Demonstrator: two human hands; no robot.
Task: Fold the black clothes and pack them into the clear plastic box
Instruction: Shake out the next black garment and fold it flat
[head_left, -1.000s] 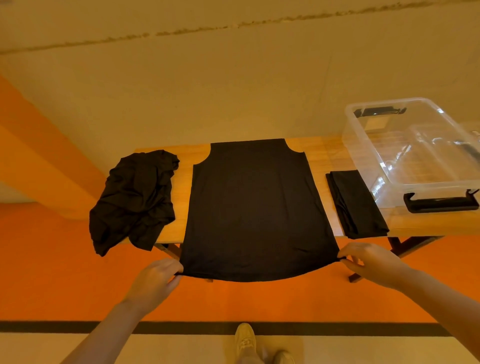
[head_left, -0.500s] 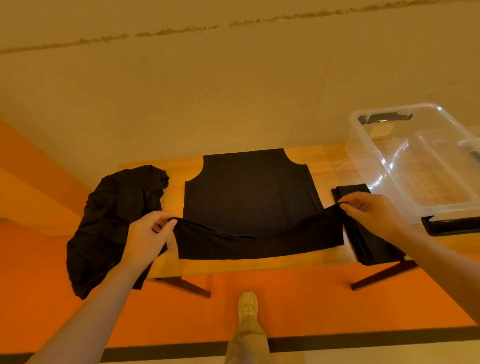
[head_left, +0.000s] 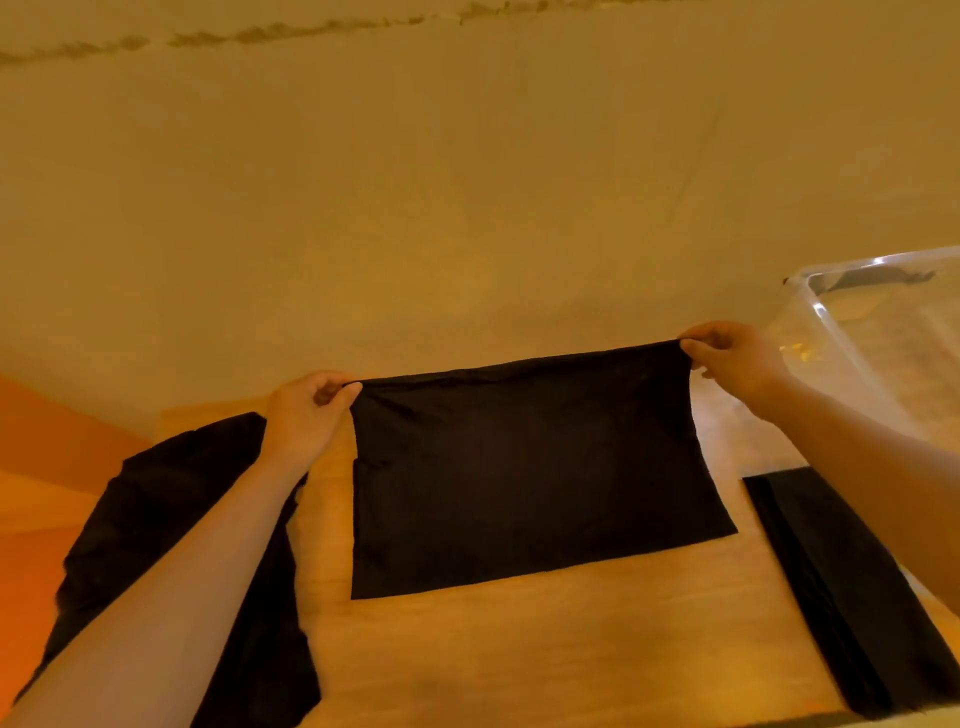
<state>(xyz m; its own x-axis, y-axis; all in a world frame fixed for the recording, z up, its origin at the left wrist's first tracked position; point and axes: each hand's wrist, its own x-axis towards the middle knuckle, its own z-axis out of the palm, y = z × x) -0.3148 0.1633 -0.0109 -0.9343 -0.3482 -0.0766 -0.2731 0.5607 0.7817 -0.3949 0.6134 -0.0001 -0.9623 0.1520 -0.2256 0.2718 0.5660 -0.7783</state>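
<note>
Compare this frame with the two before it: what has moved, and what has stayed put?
The left hand and right hand, each pinching a hem corner of the sleeveless black top, have carried the hem from the table's near edge up and over to the far edge, folding the top in half. The crumpled black garment, the folded black garment and the clear plastic box have stayed put.
</note>
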